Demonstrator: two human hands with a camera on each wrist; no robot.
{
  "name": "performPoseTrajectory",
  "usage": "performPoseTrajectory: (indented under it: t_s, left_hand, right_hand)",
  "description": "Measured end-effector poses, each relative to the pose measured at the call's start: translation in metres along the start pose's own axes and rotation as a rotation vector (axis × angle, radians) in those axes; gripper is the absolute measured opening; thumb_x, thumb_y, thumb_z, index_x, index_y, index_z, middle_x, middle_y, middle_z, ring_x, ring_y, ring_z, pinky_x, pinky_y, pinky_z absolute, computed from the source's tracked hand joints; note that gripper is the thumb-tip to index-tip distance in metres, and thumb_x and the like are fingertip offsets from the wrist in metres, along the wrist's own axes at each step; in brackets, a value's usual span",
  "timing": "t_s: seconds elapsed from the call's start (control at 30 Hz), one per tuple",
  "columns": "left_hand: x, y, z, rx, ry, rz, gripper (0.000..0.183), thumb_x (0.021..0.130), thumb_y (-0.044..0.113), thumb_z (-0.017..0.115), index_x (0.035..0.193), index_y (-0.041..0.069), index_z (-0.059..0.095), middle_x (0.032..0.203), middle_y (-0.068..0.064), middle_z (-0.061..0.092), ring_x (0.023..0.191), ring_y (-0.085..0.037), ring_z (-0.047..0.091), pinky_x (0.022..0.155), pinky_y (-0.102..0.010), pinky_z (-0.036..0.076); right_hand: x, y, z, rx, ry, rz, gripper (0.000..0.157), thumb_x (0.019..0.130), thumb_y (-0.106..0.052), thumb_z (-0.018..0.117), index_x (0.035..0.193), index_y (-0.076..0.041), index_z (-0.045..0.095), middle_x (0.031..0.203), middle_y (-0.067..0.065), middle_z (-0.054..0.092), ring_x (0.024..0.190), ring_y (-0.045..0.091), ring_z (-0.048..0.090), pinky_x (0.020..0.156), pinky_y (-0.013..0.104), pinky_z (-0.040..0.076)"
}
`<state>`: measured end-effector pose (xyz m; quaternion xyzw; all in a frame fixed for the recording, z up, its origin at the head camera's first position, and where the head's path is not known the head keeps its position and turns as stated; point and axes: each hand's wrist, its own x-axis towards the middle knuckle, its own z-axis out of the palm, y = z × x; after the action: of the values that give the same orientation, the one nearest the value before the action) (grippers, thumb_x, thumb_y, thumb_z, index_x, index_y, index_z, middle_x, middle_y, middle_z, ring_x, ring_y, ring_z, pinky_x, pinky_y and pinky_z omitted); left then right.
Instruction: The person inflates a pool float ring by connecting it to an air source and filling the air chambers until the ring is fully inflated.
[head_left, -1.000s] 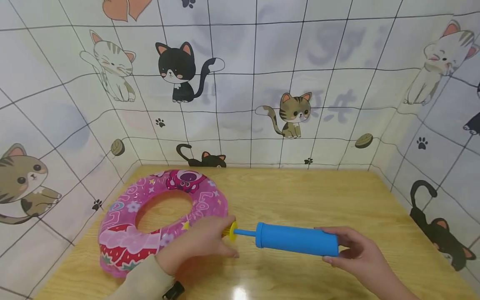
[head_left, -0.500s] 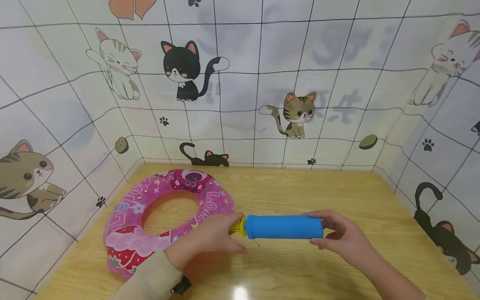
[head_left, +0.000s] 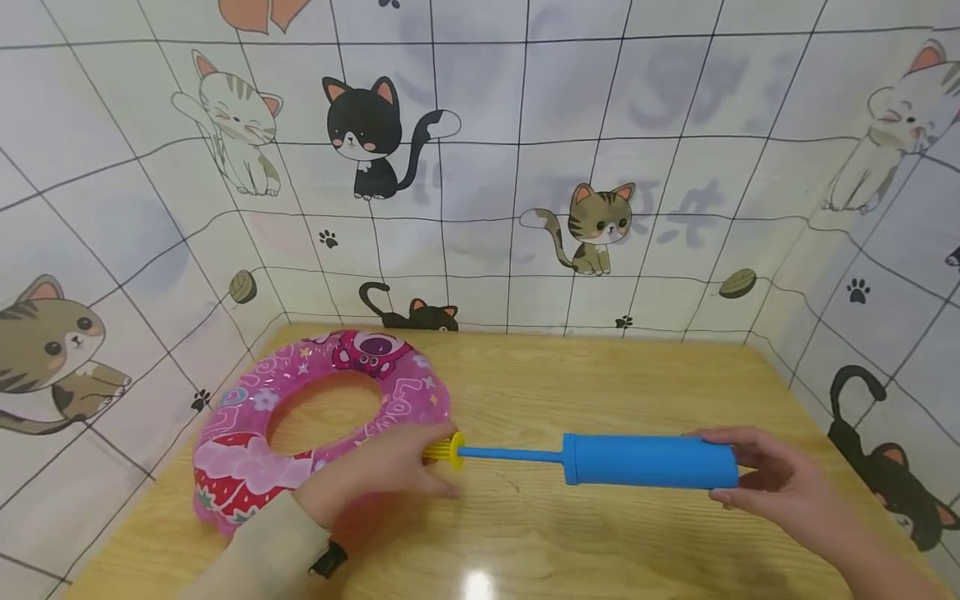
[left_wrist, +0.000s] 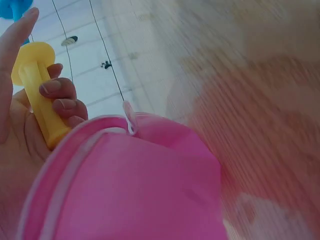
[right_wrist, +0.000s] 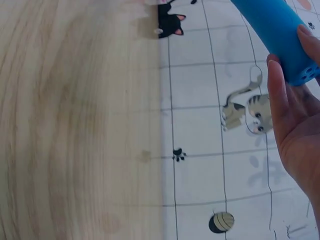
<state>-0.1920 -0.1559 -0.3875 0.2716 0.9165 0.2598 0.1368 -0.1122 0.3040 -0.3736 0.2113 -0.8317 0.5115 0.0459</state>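
Note:
A blue hand pump [head_left: 648, 460] is held level above the table, its thin rod drawn well out of the barrel. My left hand [head_left: 382, 467] grips the yellow pump handle [left_wrist: 42, 97], with fingers curled round it in the left wrist view. At the barrel's far end, my right hand [head_left: 780, 487] holds the blue body between thumb and fingers; small holes show in that end in the right wrist view. A pink swim ring [head_left: 251, 475], printed with strawberries and a bear, lies inflated behind and left of my left hand, which partly hides it.
The wooden table [head_left: 600, 383] ends at a white wall [head_left: 480, 167] with a grid and cartoon cats, which also encloses both sides. A dark strap [head_left: 327, 560] sits at the left wrist, below a cream sleeve [head_left: 262, 542].
Half a second ago the rod was pushed fully into the barrel. Since then the hands have moved apart, the left leftward and the right rightward, drawing the rod out.

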Motion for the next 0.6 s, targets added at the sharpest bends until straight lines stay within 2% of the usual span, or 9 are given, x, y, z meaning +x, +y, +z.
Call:
performPoseTrajectory:
  t_s: [0.17,0.23,0.4,0.6]
  left_hand:
    - [-0.002,-0.002,-0.003,0.007,0.000,0.008,0.075,0.075,0.046,0.082,0.137,0.016,0.053,0.120,0.004,0.061,0.109,-0.019,0.056,0.094,-0.045,0.048]
    - [-0.001,0.001,-0.001,0.019,0.007,0.011,0.076,0.074,0.048,0.082,0.137,0.016,0.053,0.120,0.004,0.061,0.108,-0.019,0.057,0.093,-0.044,0.048]
    - [0.007,0.011,0.005,0.094,0.030,0.020,0.084,0.070,0.055,0.082,0.137,0.014,0.053,0.122,0.001,0.063,0.109,-0.023,0.059,0.092,-0.045,0.049]
    - [0.018,0.023,0.013,0.194,0.041,0.057,0.083,0.069,0.059,0.080,0.134,0.014,0.054,0.109,0.003,0.065,0.095,-0.018,0.061,0.083,-0.038,0.052]
  right_hand:
    - [-0.007,0.002,-0.008,-0.053,-0.003,-0.039,0.058,0.080,0.017,0.067,0.133,-0.001,0.053,0.130,-0.017,0.053,0.096,0.008,0.064,0.061,0.033,0.056]
    - [-0.006,0.000,-0.005,-0.052,0.008,0.006,0.056,0.081,0.015,0.069,0.132,-0.002,0.054,0.126,-0.019,0.054,0.094,0.009,0.065,0.061,0.033,0.056]
    - [0.004,-0.007,0.017,-0.019,0.030,0.048,0.051,0.082,0.007,0.072,0.129,-0.002,0.056,0.117,-0.020,0.057,0.088,0.013,0.066,0.060,0.035,0.057]
    - [0.018,-0.012,0.046,0.021,0.029,-0.028,0.048,0.081,0.003,0.075,0.126,-0.003,0.059,0.116,-0.013,0.060,0.086,0.016,0.065,0.060,0.035,0.057]
